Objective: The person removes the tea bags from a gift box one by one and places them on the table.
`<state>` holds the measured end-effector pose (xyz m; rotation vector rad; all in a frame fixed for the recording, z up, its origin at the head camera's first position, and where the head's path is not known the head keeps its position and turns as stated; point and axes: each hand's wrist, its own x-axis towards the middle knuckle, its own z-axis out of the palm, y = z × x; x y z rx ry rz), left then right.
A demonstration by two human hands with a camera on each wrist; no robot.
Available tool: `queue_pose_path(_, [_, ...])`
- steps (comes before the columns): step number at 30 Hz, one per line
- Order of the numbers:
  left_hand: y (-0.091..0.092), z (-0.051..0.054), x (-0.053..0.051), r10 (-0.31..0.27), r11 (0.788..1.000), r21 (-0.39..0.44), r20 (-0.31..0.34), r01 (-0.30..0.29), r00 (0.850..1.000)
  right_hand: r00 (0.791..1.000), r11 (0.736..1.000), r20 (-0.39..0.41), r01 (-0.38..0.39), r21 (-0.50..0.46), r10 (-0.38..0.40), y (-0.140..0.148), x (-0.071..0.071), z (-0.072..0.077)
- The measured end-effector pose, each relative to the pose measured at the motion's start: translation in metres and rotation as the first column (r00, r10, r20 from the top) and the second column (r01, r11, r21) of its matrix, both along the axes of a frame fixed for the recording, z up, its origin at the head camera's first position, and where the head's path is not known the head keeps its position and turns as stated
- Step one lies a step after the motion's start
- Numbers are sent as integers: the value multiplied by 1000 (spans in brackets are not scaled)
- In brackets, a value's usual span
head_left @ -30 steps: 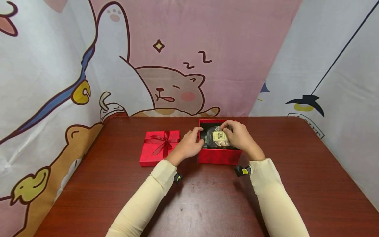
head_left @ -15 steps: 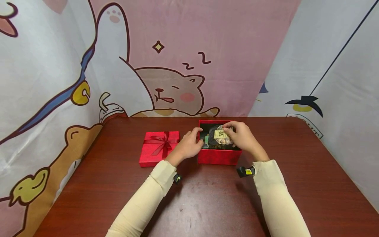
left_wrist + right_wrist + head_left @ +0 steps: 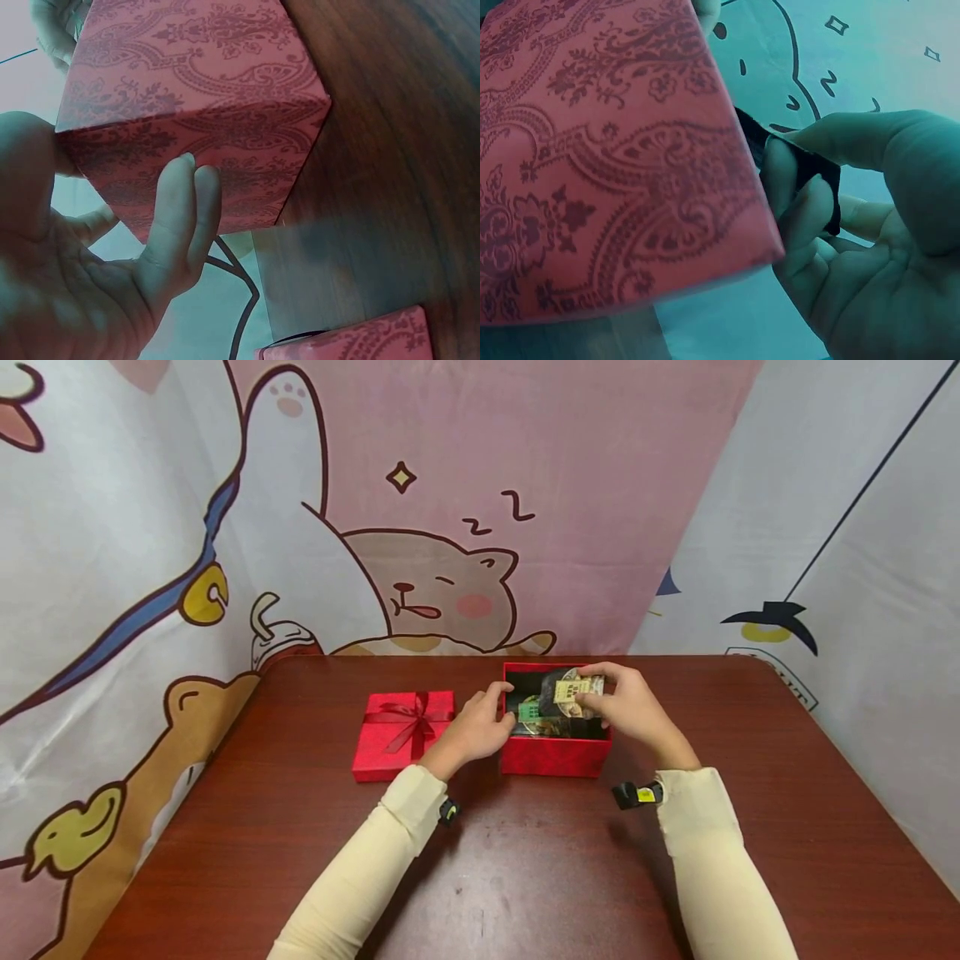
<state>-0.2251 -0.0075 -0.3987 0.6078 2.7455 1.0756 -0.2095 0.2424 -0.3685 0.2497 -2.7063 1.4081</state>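
A red gift box [image 3: 555, 757] stands uncovered on the table, its sides patterned with dark scrollwork. My left hand [image 3: 480, 727] holds its left wall at the rim; in the left wrist view two fingers [image 3: 176, 210] lie against the outside while the thumb and another finger reach over the edge. My right hand [image 3: 633, 710] pinches a dark packet [image 3: 558, 693] with a pale yellow label, tilted at the box's opening. From the right wrist view, only the packet's black end [image 3: 825, 176] shows between the fingers. Inside the box lies another dark packet [image 3: 531, 713] with a green label.
Left of the box lies its red lid [image 3: 405, 735], topped with a dark red ribbon bow. Both rest on the brown wooden table [image 3: 480, 877]. A cartoon-printed cloth [image 3: 585, 510] hangs behind and along the sides.
My right hand has lifted the yellow-labelled packet and moved it to the right, uncovering more of the green-labelled one below. The left hand stays at the box's left rim.
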Motion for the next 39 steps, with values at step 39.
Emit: queue_pose_path(39, [0, -4, 0, 18, 1000, 1, -7, -18, 1000, 991, 990, 40, 129, -54, -126, 85, 22, 10])
